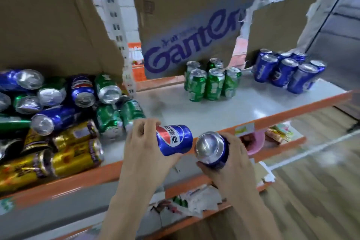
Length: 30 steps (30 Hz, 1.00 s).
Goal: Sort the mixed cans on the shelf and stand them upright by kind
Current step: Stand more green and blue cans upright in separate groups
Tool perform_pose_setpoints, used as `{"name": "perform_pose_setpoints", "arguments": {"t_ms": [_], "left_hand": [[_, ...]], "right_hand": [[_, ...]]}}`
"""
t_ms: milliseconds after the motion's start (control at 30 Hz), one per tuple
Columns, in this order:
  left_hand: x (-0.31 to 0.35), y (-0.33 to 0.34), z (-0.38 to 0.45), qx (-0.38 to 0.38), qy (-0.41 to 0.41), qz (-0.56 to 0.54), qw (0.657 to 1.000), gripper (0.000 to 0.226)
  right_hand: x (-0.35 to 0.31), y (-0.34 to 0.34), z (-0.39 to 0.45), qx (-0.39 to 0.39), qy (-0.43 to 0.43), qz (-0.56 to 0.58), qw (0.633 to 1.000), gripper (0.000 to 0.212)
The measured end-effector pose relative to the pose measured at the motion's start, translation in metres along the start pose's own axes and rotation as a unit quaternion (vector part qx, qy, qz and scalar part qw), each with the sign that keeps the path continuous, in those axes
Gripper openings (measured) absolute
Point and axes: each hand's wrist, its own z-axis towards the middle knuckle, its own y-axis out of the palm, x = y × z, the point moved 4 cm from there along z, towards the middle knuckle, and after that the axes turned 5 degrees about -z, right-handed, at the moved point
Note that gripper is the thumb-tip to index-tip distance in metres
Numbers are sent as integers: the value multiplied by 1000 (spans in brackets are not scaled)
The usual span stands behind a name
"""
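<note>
**Two blue cans held at the shelf's front edge**

The left hand (144,148) has its fingers curled round a blue aluminium cola can (173,139) lying sideways; the right hand (229,159) clasps a second blue can (212,149), its silver end facing the camera. Both sit over the orange front lip of the white shelf (194,115). Bare shelf lies just behind. Farther back stand green cans (212,82) and blue cans (286,70); a mixed heap of cans (58,115) crowds the left.
</note>
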Motion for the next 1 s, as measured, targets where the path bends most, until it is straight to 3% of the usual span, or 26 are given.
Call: {"name": "perform_pose_setpoints", "arguments": {"t_ms": [133, 233, 600, 833, 1000], "left_hand": [[63, 61, 5, -20, -63, -43, 997, 80], [99, 100, 7, -25, -54, -65, 996, 78], [161, 198, 67, -36, 10, -29, 999, 76], [187, 269, 130, -45, 59, -18, 997, 82], [200, 310, 167, -56, 104, -2, 993, 87]], "right_hand": [[71, -41, 20, -8, 19, 13, 1000, 81], [116, -65, 36, -12, 34, 19, 999, 75], [222, -86, 97, 2, 62, 52, 997, 78], [279, -78, 160, -27, 60, -9, 998, 81], [316, -88, 192, -2, 87, -20, 996, 77]]}}
